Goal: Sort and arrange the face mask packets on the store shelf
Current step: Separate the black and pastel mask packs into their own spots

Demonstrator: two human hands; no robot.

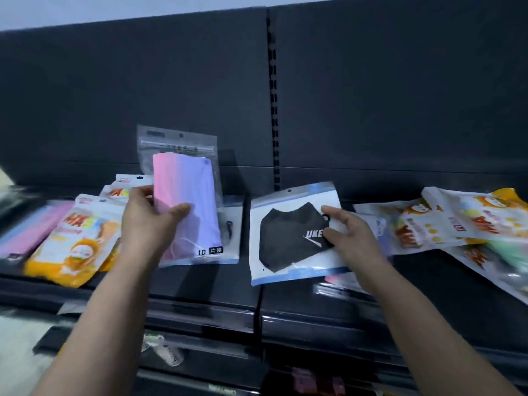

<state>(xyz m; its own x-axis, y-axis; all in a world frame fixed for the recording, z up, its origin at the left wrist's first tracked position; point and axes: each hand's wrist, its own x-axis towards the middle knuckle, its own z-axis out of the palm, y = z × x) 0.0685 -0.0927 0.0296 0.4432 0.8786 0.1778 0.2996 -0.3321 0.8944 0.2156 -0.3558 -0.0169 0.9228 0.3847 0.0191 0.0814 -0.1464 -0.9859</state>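
Note:
My left hand [148, 221] grips a clear packet of pink-to-lilac masks [191, 201], held upright above the dark shelf [200, 284]. My right hand [348, 235] pinches the right edge of a white-and-blue packet with a black mask [288, 238], tilted just above the shelf. Another white-and-blue packet [233, 224] lies partly hidden behind the lilac one. Orange-and-white mask packets [71, 241] are stacked at the left, beside a pink and blue packet [31, 230].
A loose heap of orange-and-white packets [445, 221] and a green one [505, 250] covers the shelf's right side. A dark back panel with a slotted upright [273, 110] rises behind. Lower shelves [314, 338] with small goods lie below.

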